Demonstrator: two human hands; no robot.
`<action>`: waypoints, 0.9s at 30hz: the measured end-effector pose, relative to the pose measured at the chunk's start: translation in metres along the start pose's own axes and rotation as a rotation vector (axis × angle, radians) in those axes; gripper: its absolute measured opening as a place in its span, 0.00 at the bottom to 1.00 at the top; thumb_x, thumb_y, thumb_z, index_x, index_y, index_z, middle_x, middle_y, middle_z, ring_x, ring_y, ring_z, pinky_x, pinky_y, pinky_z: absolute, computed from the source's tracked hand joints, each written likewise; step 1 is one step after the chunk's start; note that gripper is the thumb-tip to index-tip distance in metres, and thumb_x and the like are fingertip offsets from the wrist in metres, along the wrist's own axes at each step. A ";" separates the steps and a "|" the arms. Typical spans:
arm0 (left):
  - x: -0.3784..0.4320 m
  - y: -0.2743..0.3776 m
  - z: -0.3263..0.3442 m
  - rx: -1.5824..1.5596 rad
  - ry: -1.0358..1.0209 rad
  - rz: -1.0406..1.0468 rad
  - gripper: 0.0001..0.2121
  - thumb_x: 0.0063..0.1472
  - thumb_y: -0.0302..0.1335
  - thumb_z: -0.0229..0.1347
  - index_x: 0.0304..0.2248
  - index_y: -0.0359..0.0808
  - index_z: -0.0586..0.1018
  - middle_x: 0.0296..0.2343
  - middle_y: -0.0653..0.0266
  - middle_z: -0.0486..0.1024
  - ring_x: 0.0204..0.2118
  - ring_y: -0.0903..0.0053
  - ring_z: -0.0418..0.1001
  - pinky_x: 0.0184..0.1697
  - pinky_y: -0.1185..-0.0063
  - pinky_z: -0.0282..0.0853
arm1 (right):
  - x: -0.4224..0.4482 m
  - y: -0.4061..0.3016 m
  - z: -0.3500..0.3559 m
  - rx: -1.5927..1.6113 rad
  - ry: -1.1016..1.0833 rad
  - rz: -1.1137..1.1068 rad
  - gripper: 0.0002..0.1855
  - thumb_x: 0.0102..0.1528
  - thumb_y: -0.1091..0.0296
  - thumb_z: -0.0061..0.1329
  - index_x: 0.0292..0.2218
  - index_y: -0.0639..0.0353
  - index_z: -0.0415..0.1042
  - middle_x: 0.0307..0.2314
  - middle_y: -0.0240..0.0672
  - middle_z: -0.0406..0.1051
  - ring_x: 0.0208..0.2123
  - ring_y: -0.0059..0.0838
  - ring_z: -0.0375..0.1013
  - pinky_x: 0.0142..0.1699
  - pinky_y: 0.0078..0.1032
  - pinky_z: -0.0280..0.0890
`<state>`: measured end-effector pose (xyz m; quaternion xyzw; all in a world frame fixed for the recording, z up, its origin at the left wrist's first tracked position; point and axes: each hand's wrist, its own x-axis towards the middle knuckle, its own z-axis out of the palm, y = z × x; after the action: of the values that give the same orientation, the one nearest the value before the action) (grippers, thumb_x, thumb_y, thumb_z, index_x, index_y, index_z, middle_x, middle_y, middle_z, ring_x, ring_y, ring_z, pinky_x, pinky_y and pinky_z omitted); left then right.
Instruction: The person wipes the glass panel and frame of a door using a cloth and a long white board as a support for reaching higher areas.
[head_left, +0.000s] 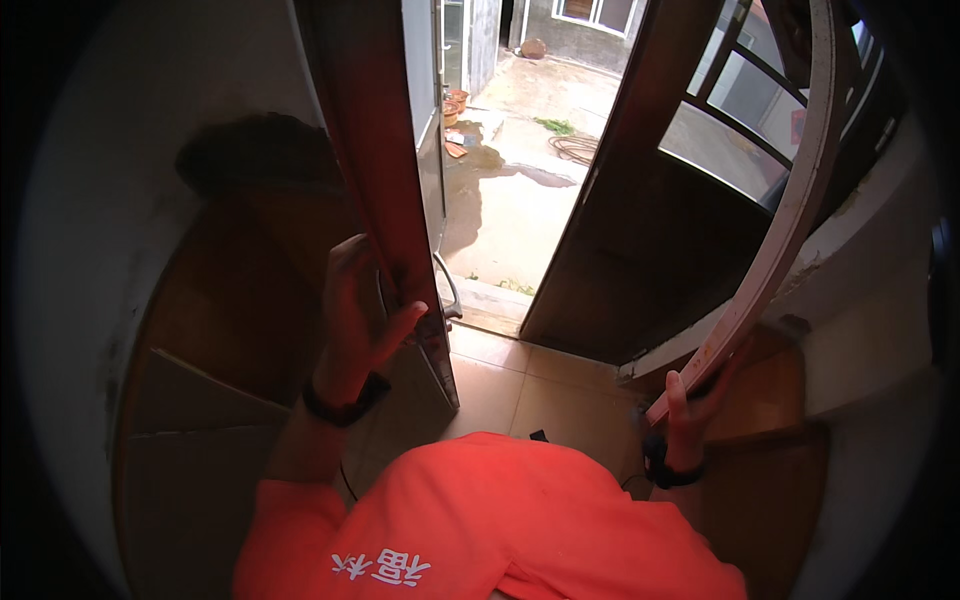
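My left hand is at the inner face of a dark reddish-brown door leaf, its thumb against the leaf near the free edge and its fingers partly in shadow. A metal lever handle juts from the leaf's other face, just beyond my thumb. Low on the right, my right hand grips the bottom end of a long pale strip, with some fingers hidden behind it. The strip rises past the top of the view and looks bent by the lens. Its material is unclear.
A second dark door leaf with glass panes stands at the right. Between the leaves, a tiled floor meets a sunlit yard with a coiled hose and clay pots. Brown wall panelling lines the left.
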<state>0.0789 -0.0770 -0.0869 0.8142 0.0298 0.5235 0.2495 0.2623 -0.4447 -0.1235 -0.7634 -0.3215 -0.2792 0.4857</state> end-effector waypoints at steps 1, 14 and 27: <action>0.004 0.002 0.016 -0.005 -0.001 0.074 0.29 0.47 0.29 0.63 0.47 0.29 0.65 0.43 0.52 0.64 0.45 0.64 0.66 0.47 0.73 0.63 | -0.002 0.007 -0.006 0.052 0.041 0.019 0.54 0.38 0.66 0.55 0.61 0.65 0.39 0.58 0.49 0.46 0.59 0.43 0.49 0.60 0.34 0.48; 0.033 0.032 0.129 0.258 0.011 0.170 0.09 0.42 0.20 0.61 0.25 0.33 0.73 0.25 0.58 0.68 0.28 0.64 0.68 0.30 0.75 0.65 | -0.012 0.078 -0.055 0.031 0.139 0.039 0.53 0.38 0.70 0.54 0.61 0.66 0.40 0.59 0.50 0.44 0.61 0.45 0.45 0.62 0.34 0.42; -0.045 0.051 0.032 0.351 0.304 -0.150 0.07 0.58 0.19 0.51 0.36 0.29 0.69 0.29 0.60 0.68 0.32 0.71 0.67 0.40 0.81 0.63 | -0.037 0.132 -0.050 -0.241 -0.059 -0.101 0.53 0.33 0.60 0.57 0.58 0.71 0.48 0.47 0.62 0.60 0.45 0.58 0.65 0.49 0.40 0.62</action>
<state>0.0756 -0.1471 -0.1124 0.7525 0.2178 0.6067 0.1349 0.3334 -0.5412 -0.2060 -0.8070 -0.3375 -0.3173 0.3662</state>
